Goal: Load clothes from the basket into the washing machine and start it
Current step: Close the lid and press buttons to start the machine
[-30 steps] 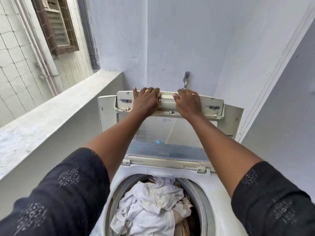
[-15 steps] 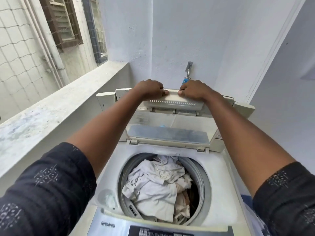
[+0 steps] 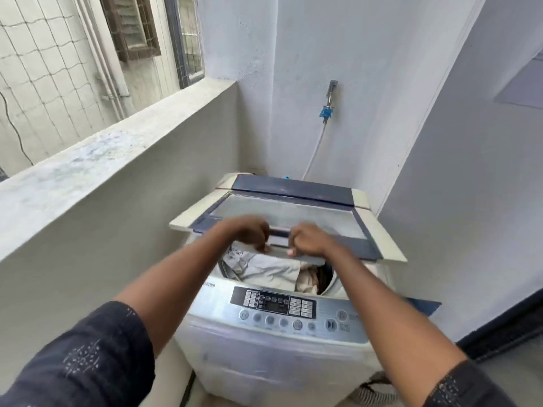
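Observation:
A white top-loading washing machine (image 3: 264,362) stands in a corner. Its lid (image 3: 293,212), glass with a dark blue frame, is tilted low over the tub, a gap left at the front. My left hand (image 3: 252,233) and my right hand (image 3: 308,239) both grip the lid's front edge, fingers curled round it. Through the gap I see white and beige clothes (image 3: 270,268) piled in the drum. The control panel (image 3: 282,309) with round buttons and a play/pause button (image 3: 331,324) faces me. The basket is not in view.
A concrete parapet (image 3: 102,160) runs along the left, close to the machine. A wall tap (image 3: 330,95) with a blue connector and hose sits behind the machine. A wall rises to the right; a dark floor edge (image 3: 499,333) lies at lower right.
The lid has swung down from upright to nearly flat over the tub, with both hands still gripping its edge. My view has pulled back, so the control panel now shows.

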### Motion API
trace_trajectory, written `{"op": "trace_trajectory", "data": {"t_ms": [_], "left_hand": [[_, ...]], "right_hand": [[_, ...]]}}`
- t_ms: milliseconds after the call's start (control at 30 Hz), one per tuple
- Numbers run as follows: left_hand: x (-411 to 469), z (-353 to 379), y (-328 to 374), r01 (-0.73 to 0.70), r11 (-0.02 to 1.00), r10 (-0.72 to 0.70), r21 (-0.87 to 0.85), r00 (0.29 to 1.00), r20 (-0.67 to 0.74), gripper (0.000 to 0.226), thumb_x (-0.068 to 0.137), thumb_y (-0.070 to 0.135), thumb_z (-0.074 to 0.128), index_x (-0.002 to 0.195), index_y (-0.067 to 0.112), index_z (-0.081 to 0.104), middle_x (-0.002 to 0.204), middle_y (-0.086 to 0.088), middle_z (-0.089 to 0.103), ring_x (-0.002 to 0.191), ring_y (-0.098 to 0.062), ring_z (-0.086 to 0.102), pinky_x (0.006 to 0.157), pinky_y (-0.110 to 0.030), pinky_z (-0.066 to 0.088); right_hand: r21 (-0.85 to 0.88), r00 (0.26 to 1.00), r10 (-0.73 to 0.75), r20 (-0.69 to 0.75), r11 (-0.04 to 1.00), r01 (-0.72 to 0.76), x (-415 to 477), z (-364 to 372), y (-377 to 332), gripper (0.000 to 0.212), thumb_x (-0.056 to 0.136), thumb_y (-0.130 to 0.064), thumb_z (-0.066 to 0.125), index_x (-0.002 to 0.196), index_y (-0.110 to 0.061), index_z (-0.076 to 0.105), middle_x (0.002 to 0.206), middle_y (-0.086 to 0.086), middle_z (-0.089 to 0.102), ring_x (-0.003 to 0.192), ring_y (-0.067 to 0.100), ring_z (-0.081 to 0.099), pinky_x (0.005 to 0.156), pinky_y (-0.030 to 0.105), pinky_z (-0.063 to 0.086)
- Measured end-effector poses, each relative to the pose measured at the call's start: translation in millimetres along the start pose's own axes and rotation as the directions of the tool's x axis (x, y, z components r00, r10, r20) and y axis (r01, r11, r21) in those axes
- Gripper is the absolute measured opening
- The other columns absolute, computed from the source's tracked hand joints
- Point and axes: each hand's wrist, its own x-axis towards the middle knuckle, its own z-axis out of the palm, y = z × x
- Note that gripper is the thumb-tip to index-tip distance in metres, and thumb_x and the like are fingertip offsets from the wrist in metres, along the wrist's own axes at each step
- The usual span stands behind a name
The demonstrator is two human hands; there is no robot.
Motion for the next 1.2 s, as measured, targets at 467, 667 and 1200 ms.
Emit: {"op": "trace_trajectory", "data": {"t_ms": [467,667,1200], "left_hand": [[33,119,-23,0.058,0.973,-0.106,-0.224,0.973,-0.207,0.028,0.097,0.020,0.045,0.102,0.002,0.065,0.111,-0.019,0.064,0.106,-0.033,0.057,0.086,-0.035,0.044],[42,137,-26,0.047,0.982,-0.097,-0.185,0.958,-0.270,0.026,0.098,0.019,0.041,0.113,0.006,0.058,0.122,-0.013,0.053,0.119,-0.030,0.044,0.095,-0.035,0.035],[30,143,-18,0.059,0.993,-0.085,-0.098,0.951,-0.298,0.022,0.098,0.017,0.037,0.115,0.007,0.048,0.124,-0.014,0.050,0.118,-0.031,0.040,0.093,-0.039,0.035]], "right_hand": [[0.226,0.993,0.121,-0.011,0.967,-0.116,8,109,43,0.019,0.096,-0.018,0.046,0.093,-0.007,0.061,0.111,0.013,0.061,0.107,0.030,0.055,0.093,0.039,0.041],[0.212,0.988,0.148,-0.039,0.968,-0.137,16,116,45,0.009,0.095,-0.015,0.047,0.086,-0.017,0.049,0.114,0.010,0.060,0.110,0.027,0.053,0.098,0.041,0.038],[0.180,0.974,0.124,-0.187,0.979,-0.090,7,127,43,0.014,0.095,-0.013,0.049,0.098,-0.010,0.062,0.110,0.009,0.061,0.106,0.028,0.055,0.095,0.038,0.037]]}}
